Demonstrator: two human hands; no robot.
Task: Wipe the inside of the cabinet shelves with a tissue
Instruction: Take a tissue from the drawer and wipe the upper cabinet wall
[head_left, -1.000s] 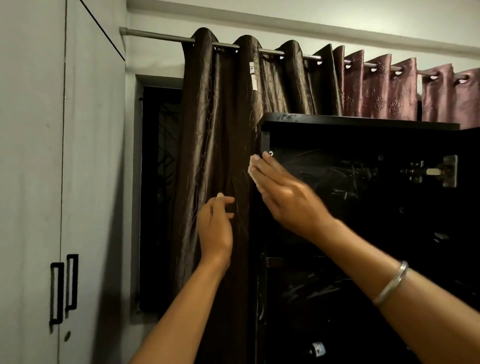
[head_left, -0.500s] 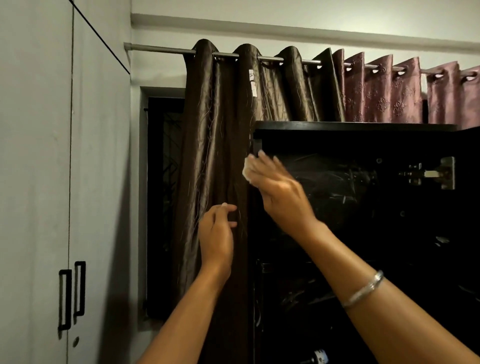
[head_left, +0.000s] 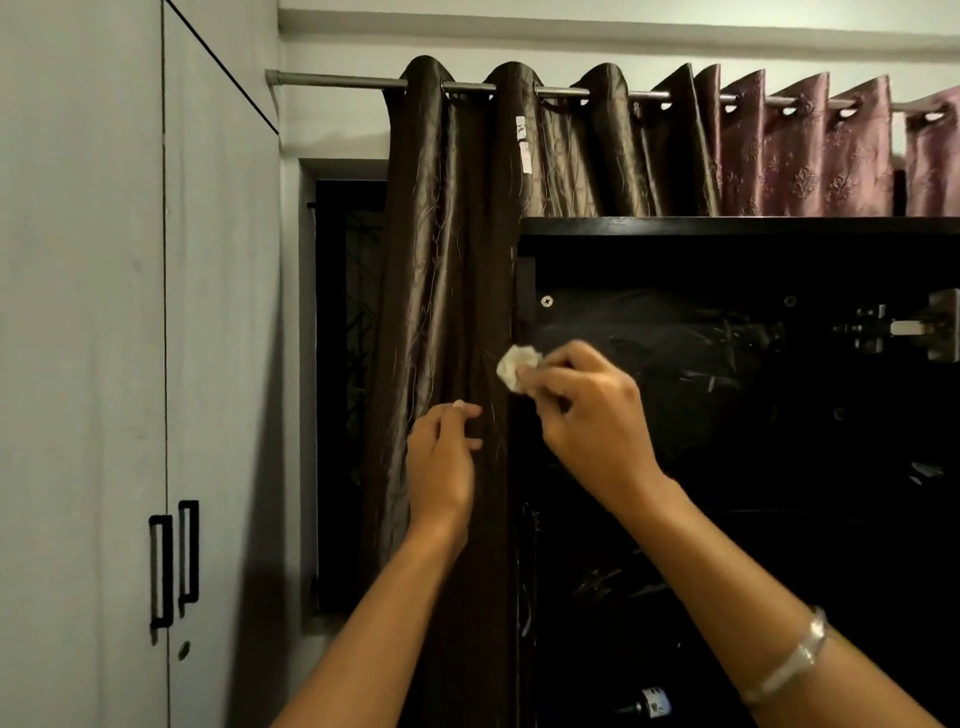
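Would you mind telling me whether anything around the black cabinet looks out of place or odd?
Two small white tags hang exposed on the brown curtain, as if left on. Pale streaks cross the black cabinet's dark inner panel, probably dust or scratches. Nothing looks spilled or broken.

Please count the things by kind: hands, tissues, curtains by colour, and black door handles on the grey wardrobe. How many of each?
Hands: 2, left hand, right hand
Tissue: 1
Brown curtain: 1
Pink curtain: 1
Black handles: 2
Total: 7
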